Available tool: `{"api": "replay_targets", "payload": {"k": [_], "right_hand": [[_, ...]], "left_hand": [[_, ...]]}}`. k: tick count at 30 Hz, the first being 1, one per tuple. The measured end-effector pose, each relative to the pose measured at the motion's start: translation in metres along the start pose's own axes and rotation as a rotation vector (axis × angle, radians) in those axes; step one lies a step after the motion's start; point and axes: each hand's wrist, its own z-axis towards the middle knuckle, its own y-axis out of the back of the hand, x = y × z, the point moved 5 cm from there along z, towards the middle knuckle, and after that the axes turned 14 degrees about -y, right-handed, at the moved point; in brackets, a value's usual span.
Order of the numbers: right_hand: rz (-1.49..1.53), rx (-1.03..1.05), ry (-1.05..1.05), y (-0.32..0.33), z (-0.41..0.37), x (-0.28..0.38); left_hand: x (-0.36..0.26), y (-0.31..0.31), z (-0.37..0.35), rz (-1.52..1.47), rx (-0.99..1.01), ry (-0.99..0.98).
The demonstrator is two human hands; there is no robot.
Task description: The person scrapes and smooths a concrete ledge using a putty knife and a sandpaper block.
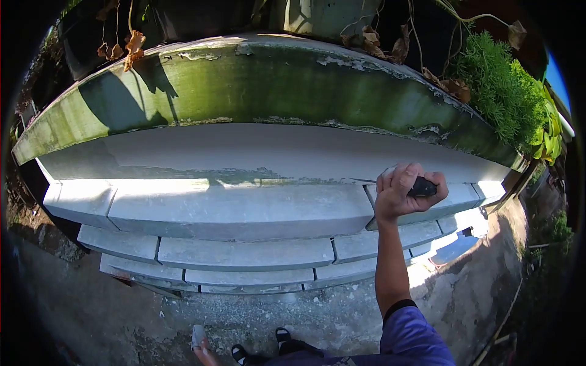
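Observation:
My right hand (403, 190) is closed round the black handle (422, 186) of a tool. Its thin blade (361, 180) points left, at the line where the white wall (244, 146) meets the top row of pale blocks (244, 204). A worn, greenish strip (201, 175) runs along the lower part of that wall, left of the blade. At the bottom edge my left hand (205, 351) hangs low over the ground, with a small whitish-grey item (198, 334) at its fingers; what it is I cannot make out.
Above the wall juts a mossy green ledge (244, 85) with peeling edges, dry leaves and pots behind it. A green plant (497, 88) overhangs its right end. Lower block rows (244, 251) step down to rough concrete ground (244, 311). A blue item (455, 249) lies at the right.

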Motion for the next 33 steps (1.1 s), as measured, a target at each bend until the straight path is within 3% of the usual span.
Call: {"api": "replay_targets", "payload": {"k": [2,7,10,12,17,20,21,25,28,29,30,31,33], "right_hand": [[-0.381,0.09,0.086,-0.014,-0.002,-0.026],[-0.096,0.077,0.057,-0.009,0.002,0.0],[-0.391,0.096,0.011,-0.007,0.002,-0.031],[-0.189,0.013,0.053,-0.008,0.001,-0.004],[-0.289,0.092,0.051,-0.007,0.006,-0.019],[-0.219,0.058,0.053,0.001,-0.002,-0.018],[-0.319,-0.005,0.143,-0.002,-0.003,-0.022],[-0.155,-0.048,-0.014,-0.004,0.001,-0.007],[-0.487,0.038,0.083,0.002,-0.001,-0.048],[-0.336,0.032,-0.07,-0.008,0.004,-0.037],[-0.24,-0.001,-0.092,-0.013,0.008,-0.024],[-0.15,-0.033,-0.121,-0.014,0.006,-0.012],[-0.083,-0.077,-0.146,-0.015,0.002,-0.018]], "left_hand": [[0.001,0.003,0.001,-0.001,0.003,-0.001],[0.004,0.002,0.009,-0.014,0.01,-0.004],[0.006,0.005,0.011,-0.012,0.02,-0.011],[0.005,0.004,0.013,-0.014,0.01,-0.027],[0.002,0.007,0.022,0.004,0.017,-0.072],[0.002,0.008,0.027,0.019,0.012,-0.127],[0.001,0.011,0.026,0.023,0.019,-0.141],[-0.022,0.017,0.026,-0.001,0.008,0.002],[-0.029,0.018,0.023,0.006,0.007,0.083],[-0.027,0.022,0.023,0.033,0.007,0.083],[-0.023,0.022,0.024,0.052,0.001,0.08],[-0.01,0.026,0.025,-0.264,-0.038,0.123],[-0.014,0.03,0.025,-0.117,-0.024,0.098]]}}
